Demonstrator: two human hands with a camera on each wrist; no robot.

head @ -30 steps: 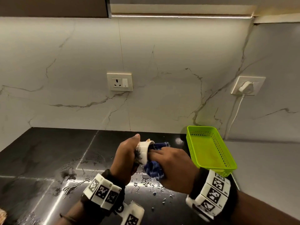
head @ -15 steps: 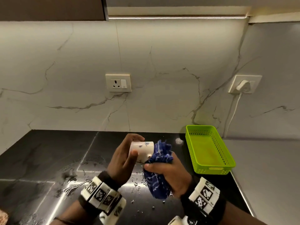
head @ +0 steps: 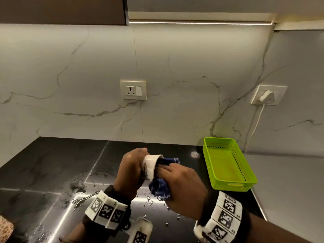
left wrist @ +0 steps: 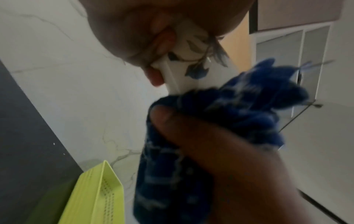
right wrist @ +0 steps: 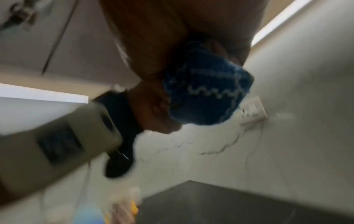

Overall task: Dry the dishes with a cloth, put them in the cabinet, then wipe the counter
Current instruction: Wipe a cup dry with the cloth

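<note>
A small white cup (head: pixel 150 164) with a blue leaf print (left wrist: pixel 195 66) lies on its side in the air above the counter, its mouth turned right. My left hand (head: pixel 130 171) grips it round the body. My right hand (head: pixel 178 179) holds a bunched blue cloth (head: pixel 159 188) with white stitching (right wrist: pixel 208 92), and part of the cloth (left wrist: pixel 239 109) is pushed into the cup's mouth. The cup's inside is hidden by the cloth.
The black counter (head: pixel 52 165) below my hands is wet, with puddles and drops (head: pixel 80 190). An empty lime-green basket (head: pixel 226 163) stands at the right by the corner. Behind are a wall socket (head: pixel 133 90) and a plugged-in charger (head: pixel 266 96). A dark upper cabinet (head: pixel 61 9) hangs top left.
Half a second ago the cloth was outside, against the cup's side. The cup has turned its mouth to the right and my right hand has pushed the cloth into it.
</note>
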